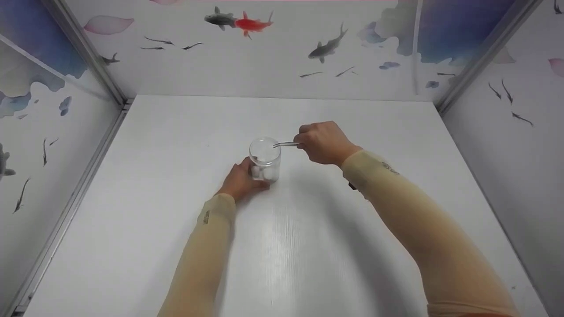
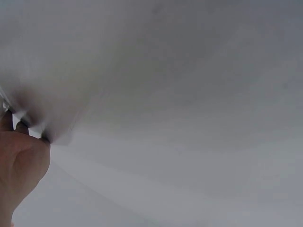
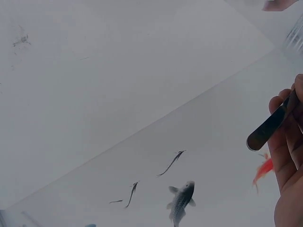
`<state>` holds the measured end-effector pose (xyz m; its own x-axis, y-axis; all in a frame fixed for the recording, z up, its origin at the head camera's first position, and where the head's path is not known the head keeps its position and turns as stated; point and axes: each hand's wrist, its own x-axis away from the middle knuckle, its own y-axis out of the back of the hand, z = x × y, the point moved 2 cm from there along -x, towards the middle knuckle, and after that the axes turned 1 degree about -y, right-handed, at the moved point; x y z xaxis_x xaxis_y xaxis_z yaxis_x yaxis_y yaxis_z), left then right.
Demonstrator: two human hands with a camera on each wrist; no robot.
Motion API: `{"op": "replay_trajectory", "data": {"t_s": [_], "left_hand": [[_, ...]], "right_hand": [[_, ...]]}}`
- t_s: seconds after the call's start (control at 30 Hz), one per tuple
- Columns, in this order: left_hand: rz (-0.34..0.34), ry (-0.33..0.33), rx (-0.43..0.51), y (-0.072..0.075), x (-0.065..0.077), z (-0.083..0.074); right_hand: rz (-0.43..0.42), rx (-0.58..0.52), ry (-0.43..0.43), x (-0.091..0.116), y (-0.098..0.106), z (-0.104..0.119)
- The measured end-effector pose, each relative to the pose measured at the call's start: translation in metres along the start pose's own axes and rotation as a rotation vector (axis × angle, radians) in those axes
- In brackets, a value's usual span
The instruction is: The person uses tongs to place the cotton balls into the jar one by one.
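A clear jar (image 1: 264, 164) stands on the table with its mouth open and white round lumps (image 1: 268, 172) low inside. My left hand (image 1: 239, 182) grips it low on the left, thumb in front and fingers behind. My right hand (image 1: 326, 141) pinches metal tweezers (image 1: 287, 144), their bent tips over the jar's rim on the right. In the right wrist view the broad back end of the tweezers (image 3: 267, 127) sticks out of the hand (image 3: 289, 165), and part of the jar (image 3: 296, 38) shows at the edge. The left wrist view catches only part of the left hand (image 2: 23, 163).
The white table (image 1: 176, 127) is enclosed by a back panel (image 1: 273, 70) and side panels printed with fish and petals. Metal rails (image 1: 116, 83) run along the corners. A shadow (image 1: 339, 211) of the right arm falls across the tabletop.
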<state>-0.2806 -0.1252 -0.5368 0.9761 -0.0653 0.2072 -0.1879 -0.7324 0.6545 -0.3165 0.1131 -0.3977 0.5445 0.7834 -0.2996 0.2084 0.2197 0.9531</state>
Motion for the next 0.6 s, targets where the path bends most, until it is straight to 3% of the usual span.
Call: {"op": "replay_trajectory", "data": {"t_s": [0.37, 0.6], "left_hand": [[-0.007, -0.015, 0.007, 0.001, 0.001, 0.001], [0.006, -0.019, 0.012, 0.001, 0.000, 0.001]], "right_hand": [[-0.032, 0.001, -0.055, 0.008, 0.002, -0.008], [-0.020, -0.026, -0.140, 0.030, -0.009, -0.021]]}}
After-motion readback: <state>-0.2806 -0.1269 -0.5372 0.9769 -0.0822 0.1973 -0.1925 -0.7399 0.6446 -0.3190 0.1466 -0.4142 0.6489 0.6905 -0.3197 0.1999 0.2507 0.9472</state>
